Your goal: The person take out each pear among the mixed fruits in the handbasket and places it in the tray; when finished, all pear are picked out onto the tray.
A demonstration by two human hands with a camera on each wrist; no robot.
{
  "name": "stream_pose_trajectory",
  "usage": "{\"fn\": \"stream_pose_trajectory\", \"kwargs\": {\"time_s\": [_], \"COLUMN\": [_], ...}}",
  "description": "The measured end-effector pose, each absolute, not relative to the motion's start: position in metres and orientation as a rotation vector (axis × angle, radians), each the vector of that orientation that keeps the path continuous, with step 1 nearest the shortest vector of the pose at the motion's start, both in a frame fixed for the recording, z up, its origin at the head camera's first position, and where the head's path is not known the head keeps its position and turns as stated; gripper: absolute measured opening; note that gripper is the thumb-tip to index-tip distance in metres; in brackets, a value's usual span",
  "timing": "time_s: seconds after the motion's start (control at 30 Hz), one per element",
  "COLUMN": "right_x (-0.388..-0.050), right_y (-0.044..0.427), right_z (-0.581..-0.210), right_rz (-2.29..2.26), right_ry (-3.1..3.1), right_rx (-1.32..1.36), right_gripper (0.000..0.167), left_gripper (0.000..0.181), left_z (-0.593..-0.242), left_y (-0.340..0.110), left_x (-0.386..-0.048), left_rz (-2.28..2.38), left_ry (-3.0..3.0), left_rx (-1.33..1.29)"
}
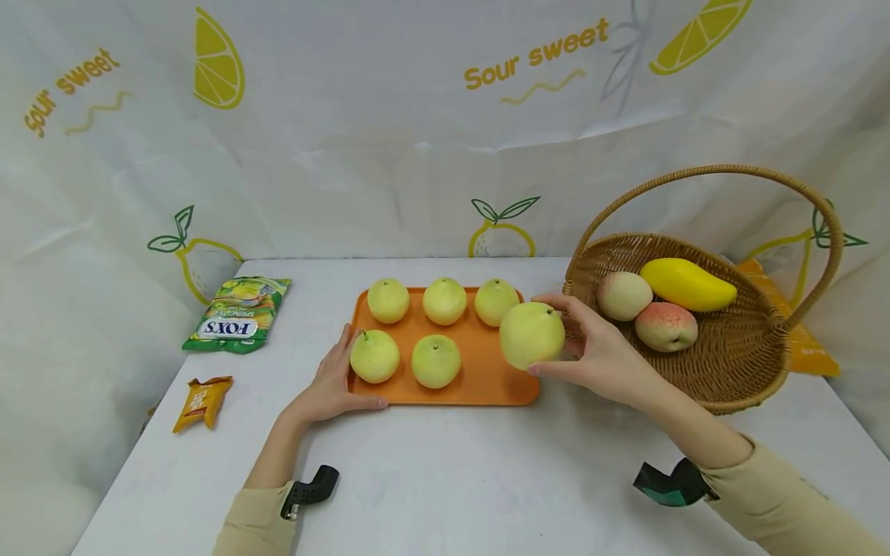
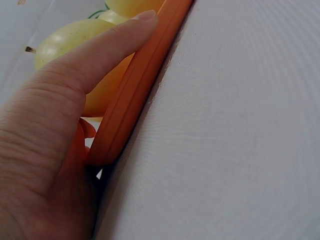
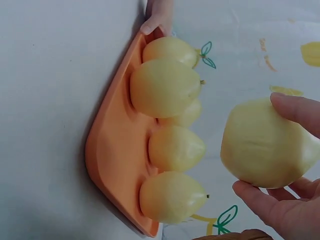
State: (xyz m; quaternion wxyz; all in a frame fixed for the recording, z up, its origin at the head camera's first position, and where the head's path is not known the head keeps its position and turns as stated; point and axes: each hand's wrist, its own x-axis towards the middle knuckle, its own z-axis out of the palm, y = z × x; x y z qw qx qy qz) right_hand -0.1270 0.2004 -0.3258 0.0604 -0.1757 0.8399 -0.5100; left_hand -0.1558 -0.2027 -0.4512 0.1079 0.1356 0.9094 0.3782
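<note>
My right hand pinches a pale yellow-green pear between thumb and fingers. In the right wrist view this pear is clear of the tray and the other pears. The orange tray lies on the table under several similar pears: three in the back row, two in front. The left hand is spread about the tray's near left corner, beside the front left pear. Its straight thumb lies against the tray's rim in the left wrist view; its other fingers are mostly hidden there.
A wicker basket with a tall handle stands at the right, holding a yellow mango and two peaches. Behind it lies an orange packet. Left of the tray are a green Fox's bag and a small orange-brown packet.
</note>
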Motion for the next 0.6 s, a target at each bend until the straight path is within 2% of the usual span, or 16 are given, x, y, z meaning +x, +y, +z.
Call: {"fn": "stream_pose_trajectory", "kwargs": {"time_s": [0.6], "right_x": [-0.132], "right_y": [0.181], "right_z": [-0.370], "right_rz": [-1.522], "right_ry": [2.473], "right_rx": [-0.500], "right_gripper": [0.081], "left_gripper": [0.128], "left_z": [-0.451], "left_y": [-0.203], "left_x": [-0.157], "left_rz": [1.109], "left_ry": [2.688], "left_rx": [0.420]}}
